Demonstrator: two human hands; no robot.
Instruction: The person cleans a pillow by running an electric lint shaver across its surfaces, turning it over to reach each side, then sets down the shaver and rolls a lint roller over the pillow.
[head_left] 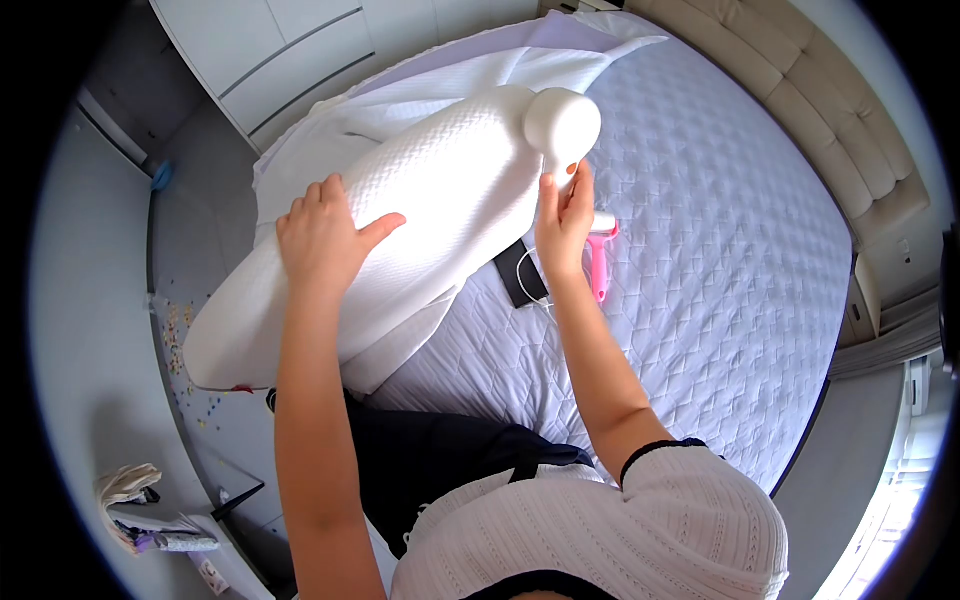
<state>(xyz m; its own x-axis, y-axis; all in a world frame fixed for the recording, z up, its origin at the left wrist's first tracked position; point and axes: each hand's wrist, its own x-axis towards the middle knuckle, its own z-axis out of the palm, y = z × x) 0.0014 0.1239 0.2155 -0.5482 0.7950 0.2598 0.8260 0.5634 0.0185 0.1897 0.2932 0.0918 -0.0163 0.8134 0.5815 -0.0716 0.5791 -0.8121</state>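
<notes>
A long white textured pillow [440,170] lies tilted across the left part of the bed. My left hand [325,235] rests on its upper surface, fingers over the far edge and thumb spread to the right. My right hand [566,220] is wrapped round the handle of a white round-headed device [562,122], whose head is at the pillow's right end. Just right of that hand lies a pink-handled roller [599,262] on the quilted bed cover. A black flat object [519,274] with a white cable lies to the hand's left, partly beside the pillow.
The grey quilted bed [720,230] extends to a beige padded headboard [800,80]. Bunched white bedding [400,95] lies beyond the pillow. White drawers [290,60] stand behind it. Small colourful pieces [178,340] are scattered on the floor at left.
</notes>
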